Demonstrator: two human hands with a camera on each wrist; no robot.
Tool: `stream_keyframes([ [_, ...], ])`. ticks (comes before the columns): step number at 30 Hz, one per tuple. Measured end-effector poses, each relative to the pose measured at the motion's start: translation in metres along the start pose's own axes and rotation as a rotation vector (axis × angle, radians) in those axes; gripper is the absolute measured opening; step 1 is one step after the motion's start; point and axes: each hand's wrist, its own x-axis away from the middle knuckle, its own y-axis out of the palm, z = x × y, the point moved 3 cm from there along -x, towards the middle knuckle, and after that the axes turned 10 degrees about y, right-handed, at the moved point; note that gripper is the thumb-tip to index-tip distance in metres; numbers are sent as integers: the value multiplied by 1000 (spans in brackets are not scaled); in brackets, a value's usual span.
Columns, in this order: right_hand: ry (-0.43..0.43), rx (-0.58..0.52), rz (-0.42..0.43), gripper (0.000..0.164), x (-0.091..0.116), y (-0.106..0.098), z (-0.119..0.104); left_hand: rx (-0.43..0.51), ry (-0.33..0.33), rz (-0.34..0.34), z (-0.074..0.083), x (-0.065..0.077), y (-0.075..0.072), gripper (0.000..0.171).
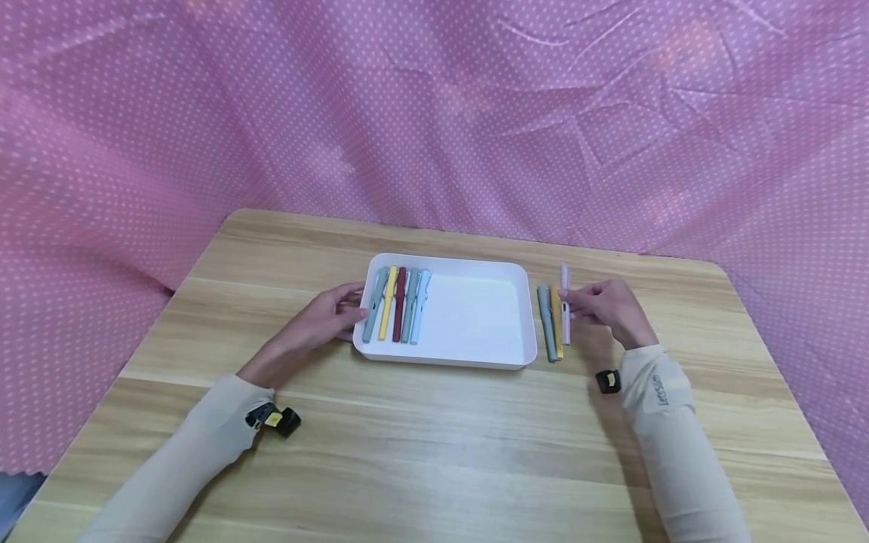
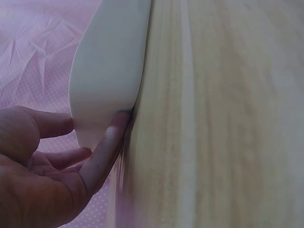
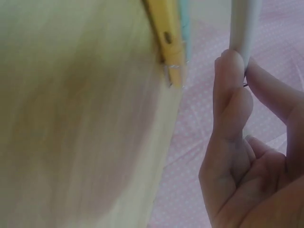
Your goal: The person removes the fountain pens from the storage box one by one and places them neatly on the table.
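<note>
A white tray (image 1: pixel 444 363) lies on the table, with capped pens side by side at its left end: two grey-green ones, a yellow pen (image 1: pixel 388 305), a dark red pen (image 1: pixel 399 305) and a light blue pen (image 1: pixel 420 305). My left hand (image 1: pixel 322 318) holds the tray's left edge, its thumb at the rim and other fingers against the outer wall. Beyond the tray's right side, my right hand (image 1: pixel 606 308) pinches a lilac pen (image 3: pixel 244 23) between thumb and fingers, above the table. Just left of it, a grey-green pen (image 1: pixel 546 326) and an orange-yellow pen (image 1: pixel 557 332) lie together.
The wooden table (image 1: pixel 434 452) has rounded back corners. A pink dotted cloth (image 1: pixel 407 113) hangs behind it and at both sides. Each wrist carries a small black camera (image 1: pixel 608 381).
</note>
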Motion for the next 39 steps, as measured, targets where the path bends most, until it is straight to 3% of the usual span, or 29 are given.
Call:
stream_keyframes([
  [15, 74, 60, -60, 49, -7, -1, 17, -16, -4, 3, 0, 1, 1, 64],
  [26, 119, 67, -126, 47, -14, 2, 24, 33, 72, 17, -1, 1, 2, 66],
  [39, 130, 76, -169, 46, -14, 4, 25, 29, 34, 22, 2, 1, 1, 64],
])
